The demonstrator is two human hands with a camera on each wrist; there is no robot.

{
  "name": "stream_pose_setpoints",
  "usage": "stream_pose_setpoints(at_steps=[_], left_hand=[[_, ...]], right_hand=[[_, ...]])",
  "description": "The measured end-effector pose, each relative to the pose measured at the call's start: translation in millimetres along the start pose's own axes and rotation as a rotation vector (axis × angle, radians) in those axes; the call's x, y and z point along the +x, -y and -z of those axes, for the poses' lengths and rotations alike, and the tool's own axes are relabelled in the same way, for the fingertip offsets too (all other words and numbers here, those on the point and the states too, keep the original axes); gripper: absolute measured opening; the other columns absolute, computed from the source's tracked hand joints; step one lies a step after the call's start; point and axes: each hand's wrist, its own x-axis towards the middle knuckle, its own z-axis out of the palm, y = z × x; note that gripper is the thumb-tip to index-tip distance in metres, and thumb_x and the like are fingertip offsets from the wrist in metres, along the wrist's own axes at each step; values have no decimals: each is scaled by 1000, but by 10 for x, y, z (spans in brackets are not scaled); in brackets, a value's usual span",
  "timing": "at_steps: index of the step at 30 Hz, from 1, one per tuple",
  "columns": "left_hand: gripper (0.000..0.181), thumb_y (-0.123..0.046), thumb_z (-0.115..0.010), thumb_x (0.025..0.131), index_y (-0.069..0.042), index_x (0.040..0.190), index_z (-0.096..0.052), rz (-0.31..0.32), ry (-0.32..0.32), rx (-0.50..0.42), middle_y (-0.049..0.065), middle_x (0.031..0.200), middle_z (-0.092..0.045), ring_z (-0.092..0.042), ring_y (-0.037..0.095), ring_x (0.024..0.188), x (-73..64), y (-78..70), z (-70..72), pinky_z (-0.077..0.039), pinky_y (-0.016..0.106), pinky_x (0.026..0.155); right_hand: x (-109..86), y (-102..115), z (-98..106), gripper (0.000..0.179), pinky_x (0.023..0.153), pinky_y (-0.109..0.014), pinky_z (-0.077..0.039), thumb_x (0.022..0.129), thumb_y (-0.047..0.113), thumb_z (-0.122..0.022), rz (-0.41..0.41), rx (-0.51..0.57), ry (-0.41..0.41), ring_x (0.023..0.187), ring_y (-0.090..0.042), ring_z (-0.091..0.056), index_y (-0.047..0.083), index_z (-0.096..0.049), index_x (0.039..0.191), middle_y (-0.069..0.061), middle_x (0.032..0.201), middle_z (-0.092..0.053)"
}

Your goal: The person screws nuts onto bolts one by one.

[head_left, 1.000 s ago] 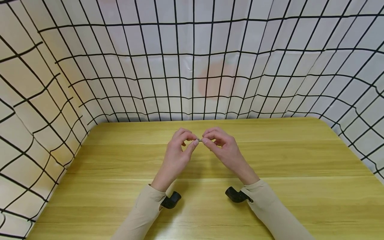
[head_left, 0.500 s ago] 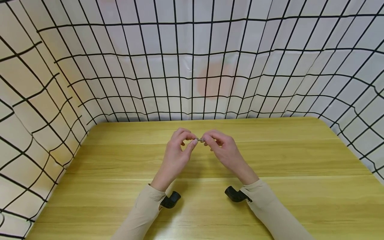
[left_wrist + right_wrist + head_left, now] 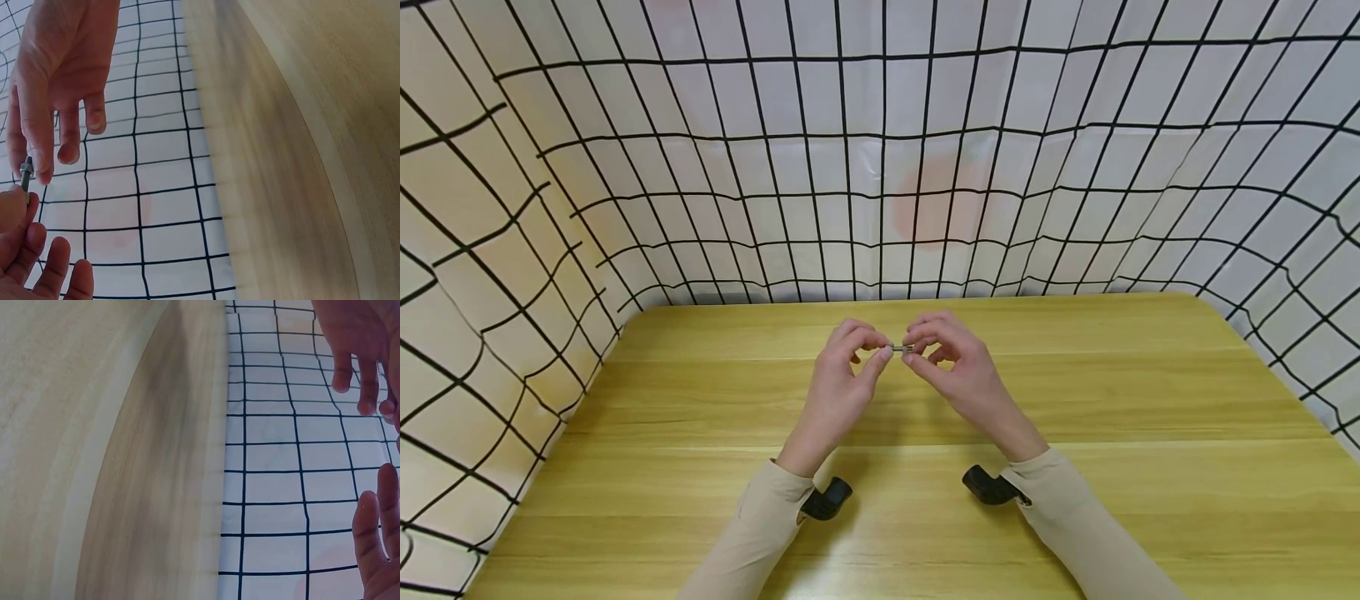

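In the head view, a small metal bolt point(image 3: 897, 349) lies level between the two hands, above the table. My left hand point(image 3: 842, 375) pinches its left end between thumb and index finger. A nut point(image 3: 26, 167) sits on the bolt near its free tip, as the left wrist view shows. My right hand point(image 3: 962, 367) has its thumb and index finger on either side of the nut, with the bolt's tip showing between them. The remaining fingers of both hands are loosely bent. In the right wrist view the bolt and nut cannot be made out.
Below the hands is a wooden table point(image 3: 700, 483). White sheeting behind black netting point(image 3: 880, 196) stands along its back and sides. A black wrist mount point(image 3: 827, 500) pokes out of the left sleeve, and another mount point(image 3: 990, 487) out of the right one.
My right fingers have shifted around the nut, closing over it and then spreading, so more of the bolt's right end shows. The left hand has stayed almost still.
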Motion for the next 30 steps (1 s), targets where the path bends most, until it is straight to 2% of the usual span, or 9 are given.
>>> stream_pose_setpoints(at_steps=[5,13,21,30], left_hand=[[5,-10,-65,96,-5,95,-67,-2,4,-13,-1,99,-55,-52,31,96,-1,-7,0,-44,45,78],[5,-10,-66,95,-6,95,-67,11,2,-6,-3,99,-54,-51,25,95,1,-11,9,-44,44,78],[5,-10,-65,96,-5,94,-67,0,0,-18,-2,98,-55,-52,32,95,4,-9,10,-44,46,77],[5,-11,-65,96,-6,94,-67,-17,3,-7,-1,98,-56,-52,25,94,0,-13,9,-44,46,77]], right_hand=[[-3,-3,-8,15,69,-33,-51,87,-8,-69,-3,3,-6,89,-25,-60,-2,-65,100,-13,108,-59],[-5,-7,-8,15,69,-34,-50,89,-6,-68,-26,2,3,89,-21,-58,-2,-65,103,-12,107,-60],[-5,-9,-11,10,69,-34,-49,92,-1,-66,-63,-6,13,89,-16,-56,0,-66,102,-10,110,-60],[-17,-16,-12,6,69,-31,-47,94,2,-65,-104,6,-3,91,-15,-54,-1,-70,97,-11,109,-60]])
